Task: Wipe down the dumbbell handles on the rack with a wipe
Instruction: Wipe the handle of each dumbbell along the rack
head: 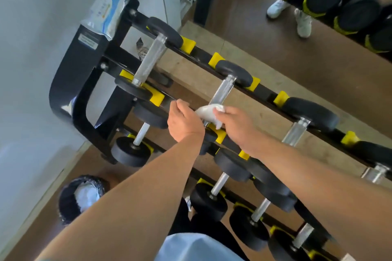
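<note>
Item: dumbbell rack, black frame with yellow cradles, running from left of frame to lower right.

- Upper left: pack of wipes resting on top of the rack's end post.
- Lower left: black-lined waste bin on the floor, white material inside.
- Left of centre, top tier: first dumbbell handle, knurled, bare, untouched by either hand.
- Centre: left hand, fingers curled at the rack's front rail; whether it grips the rail or an edge of the wipe cannot be told.
- Centre: white wipe, bunched round the near end of the second dumbbell handle.
- Right of centre: right hand, fingers pinching the wipe against that handle.
- Right: third dumbbell handle, bare; further dumbbells sit below.

Step in hand, judged: wiping the second top-tier handle. Next move probably calls for drawing the wipe up its length toward the far head, then shifting right.
</note>
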`<state>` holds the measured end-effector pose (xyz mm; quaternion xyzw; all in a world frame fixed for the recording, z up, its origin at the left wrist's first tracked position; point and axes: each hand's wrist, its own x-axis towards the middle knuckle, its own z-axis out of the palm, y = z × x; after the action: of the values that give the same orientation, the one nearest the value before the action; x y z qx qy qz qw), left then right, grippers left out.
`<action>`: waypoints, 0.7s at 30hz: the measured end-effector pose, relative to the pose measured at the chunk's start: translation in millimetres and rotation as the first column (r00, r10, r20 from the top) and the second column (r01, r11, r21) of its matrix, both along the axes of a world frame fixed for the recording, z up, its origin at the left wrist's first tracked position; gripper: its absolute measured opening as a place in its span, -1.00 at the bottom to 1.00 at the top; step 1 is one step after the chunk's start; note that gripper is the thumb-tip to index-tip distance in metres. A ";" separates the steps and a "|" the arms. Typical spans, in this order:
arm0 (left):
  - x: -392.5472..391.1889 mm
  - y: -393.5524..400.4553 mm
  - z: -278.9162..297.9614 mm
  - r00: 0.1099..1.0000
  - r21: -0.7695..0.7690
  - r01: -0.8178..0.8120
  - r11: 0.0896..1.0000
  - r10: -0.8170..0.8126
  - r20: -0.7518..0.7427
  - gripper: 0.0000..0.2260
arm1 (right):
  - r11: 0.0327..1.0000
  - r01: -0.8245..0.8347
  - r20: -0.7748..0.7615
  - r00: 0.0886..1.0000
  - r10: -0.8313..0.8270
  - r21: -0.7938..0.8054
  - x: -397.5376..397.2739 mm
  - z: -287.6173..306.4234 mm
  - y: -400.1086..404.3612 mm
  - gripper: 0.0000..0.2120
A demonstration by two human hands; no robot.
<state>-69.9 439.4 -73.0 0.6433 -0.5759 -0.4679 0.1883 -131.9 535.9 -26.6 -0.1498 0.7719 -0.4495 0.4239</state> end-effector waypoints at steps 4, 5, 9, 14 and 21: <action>0.8 -0.3 0.4 0.999 0.008 0.043 0.999 -0.043 0.016 -0.68 | 0.892 0.451 -0.212 0.875 -0.436 0.028 -27.4 26.1 -17.4 -0.75; 0.6 -0.4 0.9 0.998 0.011 0.054 0.999 -0.054 0.021 -0.68 | 0.926 0.376 -0.477 0.816 -0.327 0.008 -29.0 27.7 -18.3 -0.75; 0.9 -7.0 2.0 0.990 0.024 0.129 0.991 -0.130 0.063 -0.68 | 0.877 -0.342 -0.827 0.337 0.450 0.337 -33.1 -9.0 -15.4 -0.54; 5.5 -19.9 1.6 0.958 0.032 0.266 0.963 -0.268 0.099 -0.70 | 0.730 -0.417 -0.648 0.347 0.678 0.541 -9.3 -17.4 -16.4 -0.75; 8.2 -27.6 1.4 0.869 -0.021 0.483 0.876 -0.476 0.132 -0.67 | 0.798 0.564 -0.272 0.819 -0.506 0.212 16.7 30.4 -17.4 -0.70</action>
<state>-61.8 411.8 -71.7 0.5028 -0.7402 -0.4440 0.0474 -115.2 518.5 3.8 0.0929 0.8773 -0.4185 0.2157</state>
